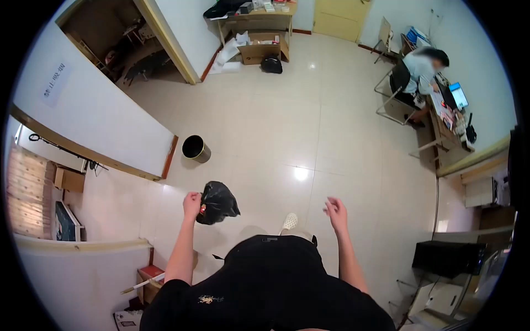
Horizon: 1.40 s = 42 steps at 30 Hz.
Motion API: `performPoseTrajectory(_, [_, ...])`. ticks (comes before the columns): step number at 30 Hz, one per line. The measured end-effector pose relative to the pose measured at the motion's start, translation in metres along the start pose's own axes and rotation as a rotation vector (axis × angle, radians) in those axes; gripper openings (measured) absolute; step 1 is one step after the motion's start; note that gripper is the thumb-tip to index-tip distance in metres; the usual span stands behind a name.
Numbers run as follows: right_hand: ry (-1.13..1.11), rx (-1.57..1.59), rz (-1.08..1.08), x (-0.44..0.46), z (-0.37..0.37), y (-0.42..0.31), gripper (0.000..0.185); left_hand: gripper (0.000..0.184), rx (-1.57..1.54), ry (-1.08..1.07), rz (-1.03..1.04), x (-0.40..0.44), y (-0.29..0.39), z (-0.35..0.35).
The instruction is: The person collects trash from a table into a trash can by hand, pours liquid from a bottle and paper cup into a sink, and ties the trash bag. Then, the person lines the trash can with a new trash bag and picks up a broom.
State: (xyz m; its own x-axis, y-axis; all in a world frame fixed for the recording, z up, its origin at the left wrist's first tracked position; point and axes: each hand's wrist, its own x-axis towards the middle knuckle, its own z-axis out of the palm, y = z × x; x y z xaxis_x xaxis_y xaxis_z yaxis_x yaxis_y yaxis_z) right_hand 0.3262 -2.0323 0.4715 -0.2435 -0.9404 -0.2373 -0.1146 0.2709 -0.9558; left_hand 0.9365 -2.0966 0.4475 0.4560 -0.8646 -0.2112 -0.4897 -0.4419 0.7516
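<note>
"Left of centre, over the pale tiled floor (pixel 265 127): one black plastic bag (pixel 220 204), bulging. Held how?"

"By the left hand (pixel 191 205), fingers closed on the bag's gathered edge; one small red patch beside the fingers, too small to identify."

"And the right hand (pixel 335 213)?"

"Released: raised over the floor, fingers loosely bent, well apart from the bag."

"Nearest fixture to the bag?"

"One waste bin (pixel 205 154), dark, gold-coloured rim, upright on the floor near the wall's end; bag and bin stand apart."

"Far end?"

"One cardboard box (pixel 256 55), flaps open, on the floor by a table (pixel 254 17); one black bundle (pixel 271 64) just in front of the box."

"Right side?"

"One seated person (pixel 420 77), pale top, on a metal-framed chair (pixel 399 77), leaning over a desk (pixel 435 122); one laptop (pixel 459 95), screen lit."

"Underfoot?"

"One pale shoe (pixel 290 221), dotted with holes, on the floor between the two hands"
</note>
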Motion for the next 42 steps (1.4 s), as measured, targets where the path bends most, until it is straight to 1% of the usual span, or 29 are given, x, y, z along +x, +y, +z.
performPoseTrajectory(1, [-0.054, 0.033, -0.014, 0.041, 0.012, -0.038, 0.030, 0.024, -0.050, 0.013, -0.063, 0.013, 0.021, -0.005])
performPoseTrajectory(2, [-0.107, 0.064, -0.036, 0.084, 0.029, -0.083, 0.030, 0.023, -0.078, 0.033, -0.075, 0.029, 0.040, -0.003])
performPoseTrajectory(5, [-0.215, 0.018, -0.176, 0.203, 0.060, -0.161, 0.029, 0.021, -0.155, 0.073, -0.085, 0.096, 0.074, 0.015])
performPoseTrajectory(7, [-0.248, -0.012, -0.240, 0.274, 0.086, -0.197, 0.029, 0.020, 0.127, -0.012, 0.049, 0.183, 0.050, 0.040])
performPoseTrajectory(8, [-0.245, -0.042, -0.237, 0.305, 0.097, -0.212, 0.029, 0.022, 0.168, -0.005, 0.115, 0.215, 0.050, 0.052])
performPoseTrajectory(9, [-0.244, -0.059, -0.209, 0.336, 0.104, -0.210, 0.029, 0.023, 0.210, 0.005, 0.180, 0.246, 0.050, 0.064])
performPoseTrajectory(11, [-0.231, -0.089, -0.163, 0.399, 0.114, -0.188, 0.029, 0.030, 0.088, 0.144, 0.328, 0.312, 0.091, 0.091])
performPoseTrajectory(12, [-0.209, -0.126, -0.084, 0.419, 0.114, -0.173, 0.029, 0.027, 0.100, 0.116, 0.283, 0.339, 0.109, 0.102])
performPoseTrajectory(14, [-0.174, -0.107, 0.055, 0.448, 0.117, -0.163, 0.029, 0.024, 0.613, -0.053, 0.365, 0.406, 0.115, 0.127])
performPoseTrajectory(15, [-0.151, -0.126, 0.117, 0.460, 0.117, -0.173, 0.029, 0.024, 0.866, -0.129, 0.414, 0.446, 0.126, 0.140])
performPoseTrajectory(17, [-0.106, -0.140, 0.274, 0.498, 0.133, -0.184, 0.030, 0.024, 0.673, -0.080, 0.388, 0.527, 0.171, 0.160])
performPoseTrajectory(20, [-0.081, -0.123, 0.279, 0.569, 0.139, -0.194, 0.031, 0.033, 0.895, -0.064, 0.545, 0.639, 0.194, 0.194])
performPoseTrajectory(21, [-0.074, -0.118, 0.286, 0.595, 0.142, -0.193, 0.031, 0.031, 0.795, -0.048, 0.474, 0.665, 0.209, 0.203])
performPoseTrajectory(23, [-0.057, -0.103, 0.297, 0.660, 0.154, -0.186, 0.032, 0.027, 0.601, -0.005, 0.336, 0.719, 0.263, 0.227])
performPoseTrajectory(26, [-0.116, -0.101, 0.281, 0.766, 0.174, -0.187, 0.035, 0.026, 0.501, -0.432, 0.082, 0.791, 0.357, 0.242])
performPoseTrajectory(27, [-0.125, -0.097, 0.270, 0.808, 0.186, -0.194, 0.036, 0.026, 0.518, -0.407, 0.217, 0.833, 0.348, 0.259])
performPoseTrajectory(28, [-0.143, -0.070, 0.243, 0.851, 0.199, -0.199, 0.035, 0.026, 0.535, -0.387, 0.358, 0.884, 0.315, 0.280])
performPoseTrajectory(29, [-0.163, -0.059, 0.223, 0.892, 0.204, -0.207, 0.034, 0.025, 0.491, -0.334, 0.421, 0.909, 0.324, 0.293])
performPoseTrajectory(31, [-0.213, -0.079, 0.164, 0.964, 0.223, -0.262, 0.030, 0.024, 0.414, -0.229, 0.550, 0.957, 0.341, 0.319])
performPoseTrajectory(33, [-0.224, -0.101, 0.121, 1.029, 0.232, -0.310, 0.029, 0.022, 0.331, -0.300, 0.314, 1.022, 0.365, 0.350])
performPoseTrajectory(34, [-0.229, -0.111, 0.097, 1.056, 0.235, -0.330, 0.028, 0.020, 0.477, -0.302, 0.494, 1.032, 0.407, 0.350])
performPoseTrajectory(37, [-0.185, -0.143, 0.098, 1.127, 0.240, -0.370, 0.027, 0.021, -0.015, -0.660, 0.295, 1.116, 0.423, 0.381])
performPoseTrajectory(38, [-0.157, -0.161, 0.116, 1.145, 0.243, -0.379, 0.027, 0.023, 0.250, -0.496, 0.385, 1.167, 0.375, 0.424])
performPoseTrajectory(41, [-0.069, -0.236, 0.186, 1.179, 0.257, -0.382, 0.030, 0.025, 0.243, -0.482, 0.319, 1.233, 0.370, 0.491])
performPoseTrajectory(42, [-0.033, -0.254, 0.251, 1.184, 0.260, -0.371, 0.031, 0.024, 0.257, -0.533, 0.414, 1.257, 0.374, 0.509])
